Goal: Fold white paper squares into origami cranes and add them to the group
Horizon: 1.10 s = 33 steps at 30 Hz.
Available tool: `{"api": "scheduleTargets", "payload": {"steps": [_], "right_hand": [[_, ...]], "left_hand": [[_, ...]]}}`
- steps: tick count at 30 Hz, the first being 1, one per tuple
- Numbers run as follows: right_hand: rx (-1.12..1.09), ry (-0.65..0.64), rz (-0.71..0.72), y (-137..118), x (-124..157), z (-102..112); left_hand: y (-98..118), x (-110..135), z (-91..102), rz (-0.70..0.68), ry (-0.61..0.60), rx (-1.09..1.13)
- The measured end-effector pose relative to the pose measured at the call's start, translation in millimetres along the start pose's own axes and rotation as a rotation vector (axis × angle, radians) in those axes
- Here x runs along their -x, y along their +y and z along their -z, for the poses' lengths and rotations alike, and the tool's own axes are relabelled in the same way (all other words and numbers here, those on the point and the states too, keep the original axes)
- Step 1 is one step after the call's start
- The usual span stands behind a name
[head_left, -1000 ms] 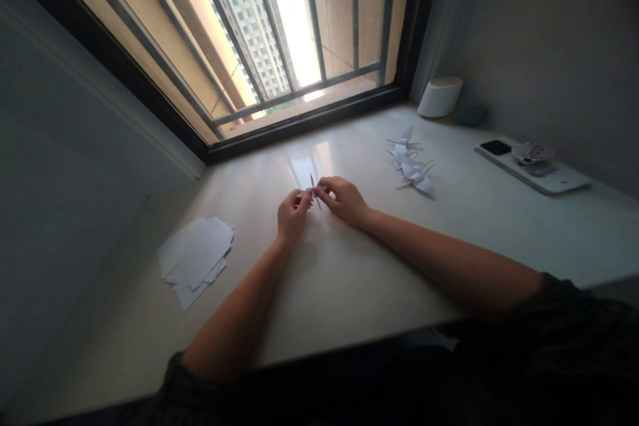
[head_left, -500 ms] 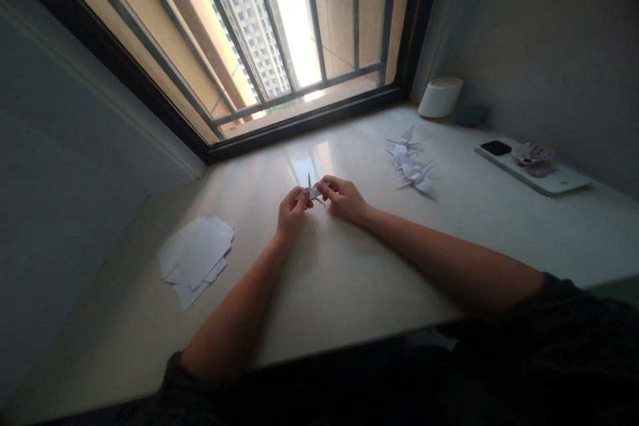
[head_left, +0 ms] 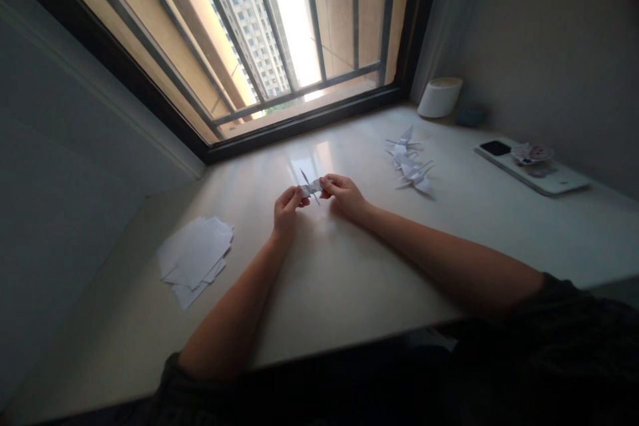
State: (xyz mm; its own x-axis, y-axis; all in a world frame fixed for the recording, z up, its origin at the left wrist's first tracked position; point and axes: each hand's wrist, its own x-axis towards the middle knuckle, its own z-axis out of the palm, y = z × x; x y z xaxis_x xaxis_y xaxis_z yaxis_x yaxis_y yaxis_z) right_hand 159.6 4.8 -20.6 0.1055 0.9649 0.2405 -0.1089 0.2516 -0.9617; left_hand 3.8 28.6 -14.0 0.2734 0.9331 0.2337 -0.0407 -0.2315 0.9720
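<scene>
Between my two hands, a white paper crane [head_left: 312,188] is held just above the white tabletop [head_left: 344,279]. My left hand [head_left: 288,205] pinches one wing, and my right hand [head_left: 340,190] pinches the opposite wing. Its thin pointed ends stick out, one away from me and one toward me. Parts of both wings are covered by my fingers. Several folded paper cranes [head_left: 410,163] lie close together to the right of my right hand. A loose stack of white paper sheets [head_left: 197,256] rests left of my left forearm.
At the right lies a white phone [head_left: 564,178] with a decorated grip on its back. A white cup-like container [head_left: 440,98] and a small dark object [head_left: 471,117] stand by the right wall. The barred window [head_left: 299,96] borders the table's far side.
My hands have drawn slightly apart, the left one moving a little left. The crane's wings are now stretched out sideways between them, and its pointed ends have tilted.
</scene>
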Motion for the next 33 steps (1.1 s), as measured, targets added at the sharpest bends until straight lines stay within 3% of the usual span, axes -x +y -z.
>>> {"api": "scheduleTargets", "payload": {"steps": [14,23,33], "right_hand": [[-0.209,-0.035,-0.171,-12,5,-3],[-0.099,0.027,-0.100,-13,1,2],[-0.054,-0.152,-0.096,-15,3,2]], "left_hand": [[3,2,-1.8,0.056,-0.006,0.116],[3,5,0.3,0.032,-0.092,0.004],[6,5,0.1,0.060,-0.146,0.035]]}}
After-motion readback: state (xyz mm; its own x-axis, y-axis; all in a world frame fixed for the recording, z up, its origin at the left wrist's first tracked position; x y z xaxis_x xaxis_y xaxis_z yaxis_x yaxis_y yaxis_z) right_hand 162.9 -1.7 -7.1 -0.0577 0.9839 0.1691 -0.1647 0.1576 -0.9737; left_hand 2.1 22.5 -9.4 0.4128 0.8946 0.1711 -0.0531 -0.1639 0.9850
